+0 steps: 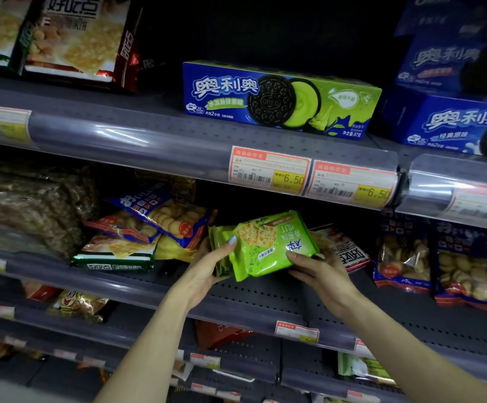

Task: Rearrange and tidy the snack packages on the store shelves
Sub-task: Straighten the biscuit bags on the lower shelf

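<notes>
A bright green plastic packet of crackers (268, 245), printed side up and upside down to the viewer, is held just above the grey perforated middle shelf (265, 295). The left hand (207, 269) grips its left end, thumb on top and fingers curled underneath, where a second, darker green packet (217, 251) is pressed behind the first. The right hand (320, 274) pinches the packet's right lower corner, thumb over the front.

Just left of the hands lies a loose heap: a blue bag of round biscuits (163, 213) tilted over a red-trimmed one (120, 225), with a green-edged cracker pack (114, 254) lying flat at the front. To the right, blue bags of small biscuits (434, 257) stand upright. On the shelf above sits a blue-and-green Oreo box (283, 97), over two price tags (309, 175) reading 6.50.
</notes>
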A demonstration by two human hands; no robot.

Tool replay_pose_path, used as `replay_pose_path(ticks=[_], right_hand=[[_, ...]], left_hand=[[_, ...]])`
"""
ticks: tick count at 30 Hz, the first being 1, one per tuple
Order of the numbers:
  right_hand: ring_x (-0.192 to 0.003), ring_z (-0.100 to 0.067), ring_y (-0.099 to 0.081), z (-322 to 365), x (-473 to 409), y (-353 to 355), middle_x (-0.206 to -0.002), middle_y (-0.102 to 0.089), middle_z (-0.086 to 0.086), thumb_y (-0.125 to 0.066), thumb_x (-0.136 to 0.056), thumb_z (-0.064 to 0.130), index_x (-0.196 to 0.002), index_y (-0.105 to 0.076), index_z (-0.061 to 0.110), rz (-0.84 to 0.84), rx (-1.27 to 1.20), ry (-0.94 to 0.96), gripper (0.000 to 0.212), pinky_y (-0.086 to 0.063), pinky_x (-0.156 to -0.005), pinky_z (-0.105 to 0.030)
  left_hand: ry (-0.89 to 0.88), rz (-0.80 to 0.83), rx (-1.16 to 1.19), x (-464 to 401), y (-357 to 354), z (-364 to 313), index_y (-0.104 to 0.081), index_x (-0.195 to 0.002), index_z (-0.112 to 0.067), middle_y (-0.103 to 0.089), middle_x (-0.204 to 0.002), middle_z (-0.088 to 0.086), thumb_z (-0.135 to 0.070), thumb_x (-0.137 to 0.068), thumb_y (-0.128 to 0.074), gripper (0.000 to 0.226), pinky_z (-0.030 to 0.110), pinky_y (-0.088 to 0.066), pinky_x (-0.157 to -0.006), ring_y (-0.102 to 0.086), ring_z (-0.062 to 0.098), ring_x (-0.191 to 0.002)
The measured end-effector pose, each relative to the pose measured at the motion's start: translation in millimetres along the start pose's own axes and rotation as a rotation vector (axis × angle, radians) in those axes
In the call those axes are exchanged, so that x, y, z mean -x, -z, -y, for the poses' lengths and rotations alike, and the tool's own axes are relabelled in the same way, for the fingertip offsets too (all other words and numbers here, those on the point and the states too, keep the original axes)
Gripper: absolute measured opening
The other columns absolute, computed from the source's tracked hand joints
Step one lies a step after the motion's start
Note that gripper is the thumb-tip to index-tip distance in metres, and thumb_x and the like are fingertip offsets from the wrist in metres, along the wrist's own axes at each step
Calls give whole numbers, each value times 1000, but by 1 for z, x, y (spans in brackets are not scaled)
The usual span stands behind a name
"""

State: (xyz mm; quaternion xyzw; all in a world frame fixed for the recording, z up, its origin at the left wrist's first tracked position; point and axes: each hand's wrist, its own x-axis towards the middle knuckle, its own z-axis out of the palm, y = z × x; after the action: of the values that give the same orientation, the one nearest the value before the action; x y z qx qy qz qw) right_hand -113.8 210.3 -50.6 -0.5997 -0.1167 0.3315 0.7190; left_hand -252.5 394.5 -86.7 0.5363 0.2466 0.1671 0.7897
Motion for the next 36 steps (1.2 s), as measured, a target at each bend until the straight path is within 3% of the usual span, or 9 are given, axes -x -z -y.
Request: replay_pose_path(ticks=[5, 8, 10, 12, 15, 21, 26, 31, 36], right_hand=[[-100, -27, -69, 11, -9, 8, -108, -71, -14, -70, -75, -3, -112, -59, 1, -2, -100, -5, 38, -57, -73, -35], [-90, -21, -70, 19, -18, 6, -99, -73, -10, -67, -78, -2, -103, -65, 4, 8, -112, 11, 26, -57, -66, -29], [-88, -19, -69, 26, -23, 1, -97, -73, -8, -65, -79, -1, -102, -66, 5, 44, -55, 26, 24, -56, -72, -28], [-92, -21, -68, 35, -27, -4, -105, -71, -12, -64, -80, -2, -110, -66, 4, 91, 78, 51, 31, -52, -86, -31], [-87, -22, -70, 48, -31, -12, -104, -72, -14, -66, -80, -3, -108, -67, 8, 187, 220, 77, 29, -57, -79, -30], [-75, -5, -71, 72, -36, -28, -87, -75, 11, -63, -85, -3, -112, -64, 28, 480, 623, 63, 41, -53, -62, -16], [-98, 0, -64, 69, -39, -48, -114, -67, 11, -65, -89, 6, -120, -60, 35, 611, 873, 127, 44, -50, -88, -16], [-88, 13, -61, 56, -45, -54, -107, -67, 14, -72, -84, 13, -118, -61, 31, 570, 913, 282, 41, -48, -81, -9], [-85, 2, -62, 47, -45, -47, -92, -67, 21, -78, -73, 41, -93, -66, 40, 392, 971, 365, 24, -48, -78, -18]], left_hand=[[0, -46, -32, 1, -4, -3, -38, -141, -34, -57, -134, -7, -62, -53, -80, 101, 49, -46, -100, -54, 16, -122], [-14, -54, -60, 3, -8, -5, -34, -137, -40, -55, -124, -17, -63, -49, -84, 104, 41, -49, -93, -53, 4, -112], [-17, -46, -74, 4, -10, -7, -29, -142, -39, -53, -118, -21, -65, -46, -82, 113, 42, -48, -95, -50, 4, -113], [-7, -47, -90, 4, -10, -8, -22, -149, -34, -53, -126, -15, -67, -46, -81, 124, 47, -45, -101, -46, 11, -125], [8, -57, -91, 5, -11, -9, -14, -152, -31, -40, -148, -4, -64, -53, -76, 121, 48, -45, -102, -39, 17, -134], [31, 11, -95, 6, -12, -19, -31, -147, -32, -49, -142, -4, -76, -54, -68, 109, 49, -44, -102, -51, 19, -126], [22, 31, -150, 4, -11, -17, -48, -131, -35, -70, -114, -8, -64, -50, -79, 92, 46, -49, -97, -66, 14, -106], [34, 50, -143, 3, -3, -11, -48, -131, -35, -70, -116, -8, -50, -54, -84, 87, 47, -48, -99, -65, 15, -109], [25, 92, -206, 2, -3, -12, -46, -117, -49, -70, -109, -17, -47, -55, -84, 73, 21, -53, -72, -67, 2, -98]])
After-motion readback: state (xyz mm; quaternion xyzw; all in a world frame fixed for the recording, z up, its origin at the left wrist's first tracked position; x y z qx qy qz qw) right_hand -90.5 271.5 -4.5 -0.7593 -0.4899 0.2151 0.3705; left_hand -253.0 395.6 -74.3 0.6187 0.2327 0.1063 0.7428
